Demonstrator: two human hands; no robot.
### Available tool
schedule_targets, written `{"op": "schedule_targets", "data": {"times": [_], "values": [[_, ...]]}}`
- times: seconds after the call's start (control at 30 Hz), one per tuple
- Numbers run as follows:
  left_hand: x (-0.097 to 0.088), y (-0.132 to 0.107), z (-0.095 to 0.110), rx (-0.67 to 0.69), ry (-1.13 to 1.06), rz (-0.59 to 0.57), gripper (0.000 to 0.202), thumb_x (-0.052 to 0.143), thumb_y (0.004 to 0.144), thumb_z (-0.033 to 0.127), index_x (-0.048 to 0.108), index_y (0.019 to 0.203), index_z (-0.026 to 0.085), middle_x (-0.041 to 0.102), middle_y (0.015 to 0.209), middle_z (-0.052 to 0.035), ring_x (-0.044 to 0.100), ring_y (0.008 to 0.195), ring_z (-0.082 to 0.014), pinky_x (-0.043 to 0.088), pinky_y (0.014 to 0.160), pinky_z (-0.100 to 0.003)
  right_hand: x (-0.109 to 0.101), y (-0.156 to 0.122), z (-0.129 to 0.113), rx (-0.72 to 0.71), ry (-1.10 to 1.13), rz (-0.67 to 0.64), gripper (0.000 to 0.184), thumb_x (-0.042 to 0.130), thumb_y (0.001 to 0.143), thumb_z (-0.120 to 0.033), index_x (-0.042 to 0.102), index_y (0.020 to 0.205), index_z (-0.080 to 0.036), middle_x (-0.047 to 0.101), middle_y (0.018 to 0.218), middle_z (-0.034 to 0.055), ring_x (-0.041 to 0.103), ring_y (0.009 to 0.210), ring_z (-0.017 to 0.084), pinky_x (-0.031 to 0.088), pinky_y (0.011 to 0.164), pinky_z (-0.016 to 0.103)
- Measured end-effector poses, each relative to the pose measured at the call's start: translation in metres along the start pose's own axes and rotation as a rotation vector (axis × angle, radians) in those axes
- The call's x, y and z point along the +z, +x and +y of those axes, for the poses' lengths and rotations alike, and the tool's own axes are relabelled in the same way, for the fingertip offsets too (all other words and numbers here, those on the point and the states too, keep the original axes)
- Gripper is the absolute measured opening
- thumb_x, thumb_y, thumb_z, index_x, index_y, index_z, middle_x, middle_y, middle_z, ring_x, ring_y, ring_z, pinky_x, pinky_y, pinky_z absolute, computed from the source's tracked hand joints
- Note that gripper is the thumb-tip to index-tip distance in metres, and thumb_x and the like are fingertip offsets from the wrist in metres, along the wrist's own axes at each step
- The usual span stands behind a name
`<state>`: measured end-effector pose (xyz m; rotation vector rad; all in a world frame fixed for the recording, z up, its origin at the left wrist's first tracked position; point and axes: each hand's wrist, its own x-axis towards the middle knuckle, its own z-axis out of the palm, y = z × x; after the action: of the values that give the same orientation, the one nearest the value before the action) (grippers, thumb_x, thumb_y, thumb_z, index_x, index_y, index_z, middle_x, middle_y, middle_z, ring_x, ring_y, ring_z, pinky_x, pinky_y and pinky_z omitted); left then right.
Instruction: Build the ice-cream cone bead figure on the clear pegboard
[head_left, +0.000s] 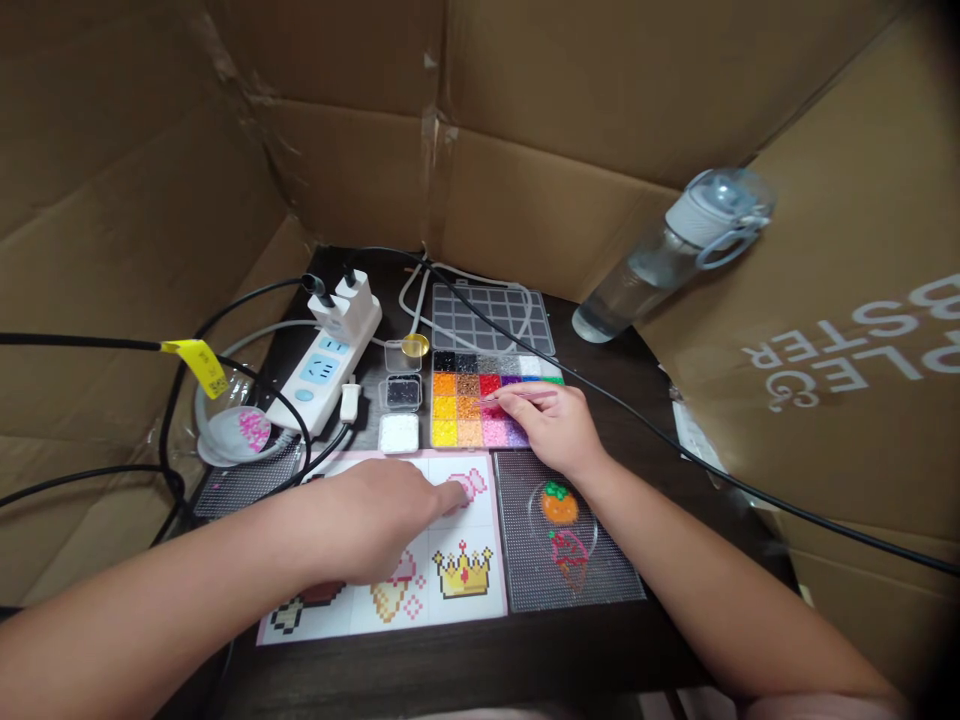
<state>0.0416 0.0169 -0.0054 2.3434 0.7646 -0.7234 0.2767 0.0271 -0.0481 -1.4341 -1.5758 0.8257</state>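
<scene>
Beside bead tray (480, 400), power strip (326, 360), bottle (667, 255)

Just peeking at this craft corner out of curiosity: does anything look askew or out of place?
Yes. The water bottle is not upright: it leans tilted against the cardboard wall at the table's far right. Also, a black cable trails across the table just behind the right hand holding tweezers.

Soft, even light falls from above; shadows are faint, edges bow outward (wide lens), and the right corners darken.
</scene>
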Motion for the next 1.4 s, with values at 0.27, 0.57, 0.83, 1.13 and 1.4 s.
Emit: {"op": "schedule_targets", "data": {"times": [0.27,0.57,0.83,1.13,1.4], "values": [[0.000,-0.003,-0.001,-0.001,-0.011,0.010,0.092,0.074,0.072,0.033,0.040,0.157,0.036,0.072,0.110,-0.0153,0.070,0.095,-0.0348,0.053,0.075,-0.041,-0.005,0.001,0.006,0.053,0.102,0.057,0.025,0.071,0.088,-0.042,0.084,0.081,-0.022,0.080,0.081,0.0045,0.071,0.070,0.017,0.057,0.061,0.029],[-0.002,-0.005,0.001,0.013,-0.002,0.044,0.093,0.077,0.068,0.037,0.043,0.155,0.035,0.072,0.112,-0.0168,0.069,0.097,-0.0374,0.054,0.075,-0.044,-0.028,-0.005,-0.016,0.195,0.466,0.086,0.033,0.082,0.076,-0.049,0.080,0.076,-0.016,0.080,0.080,0.0112,0.035,0.045,0.006,0.026,0.041,0.025],[-0.003,-0.005,0.003,0.008,-0.020,0.031,0.088,0.072,0.072,0.029,0.044,0.155,0.033,0.070,0.122,-0.0166,0.068,0.107,-0.0362,0.053,0.085,-0.044,-0.062,-0.099,0.005,0.212,0.370,0.206,0.030,0.080,0.079,-0.049,0.082,0.078,-0.019,0.082,0.082,0.0128,0.040,0.044,0.009,0.031,0.043,0.028],[0.000,0.001,0.000,-0.064,-0.006,-0.020,0.098,0.068,0.069,0.018,0.036,0.158,0.041,0.069,0.124,-0.0143,0.069,0.101,-0.0342,0.053,0.078,-0.039,-0.069,-0.181,0.035,0.046,0.051,0.186,0.016,0.069,0.093,-0.031,0.084,0.089,-0.028,0.083,0.089,0.0056,0.077,0.083,0.023,0.058,0.086,0.040],[-0.003,0.001,0.003,-0.073,0.000,-0.042,0.096,0.065,0.071,0.020,0.034,0.159,0.041,0.070,0.124,-0.0134,0.070,0.097,-0.0322,0.052,0.073,-0.035,-0.070,-0.179,0.033,-0.097,0.027,0.073,0.021,0.065,0.096,-0.021,0.084,0.096,-0.031,0.083,0.090,0.0028,0.077,0.080,0.020,0.057,0.083,0.037]]}}
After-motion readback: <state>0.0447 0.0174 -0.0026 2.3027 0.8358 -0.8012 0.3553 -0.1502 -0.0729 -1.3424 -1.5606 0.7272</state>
